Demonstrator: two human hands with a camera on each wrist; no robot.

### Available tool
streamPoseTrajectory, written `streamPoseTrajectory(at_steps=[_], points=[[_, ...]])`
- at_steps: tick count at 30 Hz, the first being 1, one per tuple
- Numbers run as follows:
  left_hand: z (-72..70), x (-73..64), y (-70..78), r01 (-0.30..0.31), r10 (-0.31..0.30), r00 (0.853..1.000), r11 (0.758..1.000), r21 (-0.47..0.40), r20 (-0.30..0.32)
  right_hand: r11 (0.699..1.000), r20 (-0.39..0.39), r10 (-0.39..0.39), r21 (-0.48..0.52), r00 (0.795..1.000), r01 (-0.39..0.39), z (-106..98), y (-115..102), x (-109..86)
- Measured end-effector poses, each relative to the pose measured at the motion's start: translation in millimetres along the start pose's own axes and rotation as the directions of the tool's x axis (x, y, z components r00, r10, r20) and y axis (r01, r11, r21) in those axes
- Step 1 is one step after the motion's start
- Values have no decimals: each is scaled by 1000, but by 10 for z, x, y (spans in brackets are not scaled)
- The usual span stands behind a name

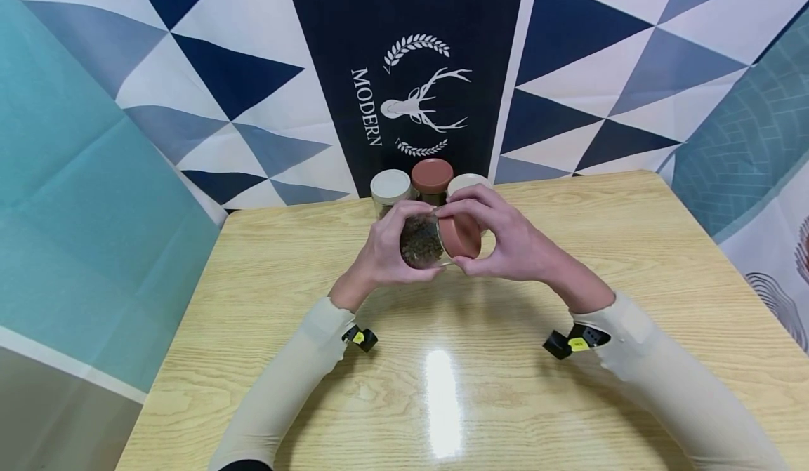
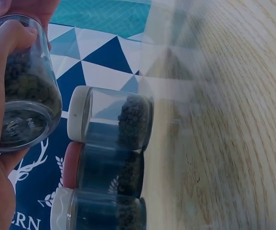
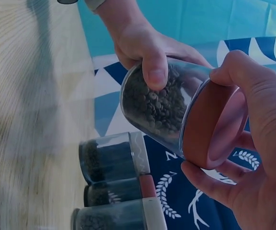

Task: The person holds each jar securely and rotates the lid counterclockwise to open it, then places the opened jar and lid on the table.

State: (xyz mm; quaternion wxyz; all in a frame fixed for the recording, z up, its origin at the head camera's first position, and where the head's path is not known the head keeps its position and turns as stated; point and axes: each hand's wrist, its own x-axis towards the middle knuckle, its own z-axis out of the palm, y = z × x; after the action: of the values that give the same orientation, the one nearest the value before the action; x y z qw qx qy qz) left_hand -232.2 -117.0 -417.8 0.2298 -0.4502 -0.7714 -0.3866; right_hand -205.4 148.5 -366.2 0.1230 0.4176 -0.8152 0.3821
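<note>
Between both hands a clear jar (image 3: 157, 105) is held tilted on its side above the table, part filled with dark, coarse pieces. My left hand (image 1: 385, 246) grips the jar's body near its base, thumb and fingers on opposite sides. A reddish-brown lid (image 3: 214, 127) sits on the jar's mouth, and my right hand (image 1: 505, 236) pinches its rim between thumb and fingers. From the left wrist view, the jar's bottom (image 2: 27, 124) faces the camera. Whether the lid is loose or tight cannot be seen.
Behind the hands, three similar jars stand in a row at the table's back edge: one with a white lid (image 1: 390, 185), one with a reddish lid (image 1: 432, 175), another with a white lid (image 1: 468, 182). A patterned cloth (image 1: 253, 71) hangs behind the wooden table (image 1: 505, 401).
</note>
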Motion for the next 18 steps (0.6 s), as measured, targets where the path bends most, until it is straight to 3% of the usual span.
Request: streamPoseTrajectory(at_steps=[11,18], points=[[2,-13,-9,5,-5,1000,1000,-15,5,999,5,-30,10,1000,30,5,34,-20],[-15,-19,-10,11,-11,1000,1000,0,10,998,4,37,48,999,-37,-37,18,-14]])
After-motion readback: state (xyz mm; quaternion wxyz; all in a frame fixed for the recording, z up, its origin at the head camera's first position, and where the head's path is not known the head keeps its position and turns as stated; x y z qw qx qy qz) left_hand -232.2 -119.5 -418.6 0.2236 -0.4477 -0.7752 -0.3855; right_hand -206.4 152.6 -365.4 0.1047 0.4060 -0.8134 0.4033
